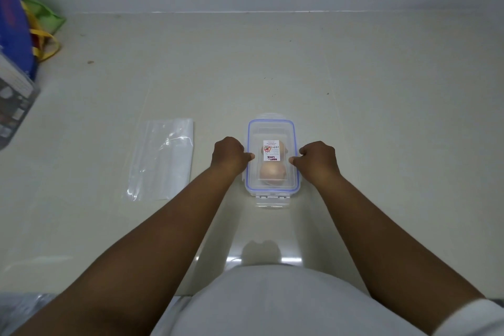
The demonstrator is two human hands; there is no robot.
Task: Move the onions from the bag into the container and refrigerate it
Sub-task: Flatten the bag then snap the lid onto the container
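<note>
Near the middle of the surface (354, 68), somewhat toward its near edge, sits the container (272, 157), clear with a blue-rimmed lid (293, 128) laid on top and two onions (272, 172) visible through it, one behind the other, partly hidden by a white label (271, 150). Both hands flank it at the long sides: the left hand (230, 157) touches the left rim, the right hand (317, 159) the right rim, each with fingers (296, 159) curled inward and pressed against the lid's edge, apparently on the side latches, though whether those are snapped down cannot be told. At the short end nearest the person a latch flap (271, 200) juts outward, so it looks unfastened. To the left, well apart from the container, lies the bag (163, 158), flat and seemingly empty. Far off at the left edge stand a blue box (15, 24) and a green and yellow tote (43, 24). Judging by this, the onions are transferred and the closing step is in hand. Next the remaining latches call for firm downward presses, then a two-handed lift to carry it level to a fridge, which is not in view.
</note>
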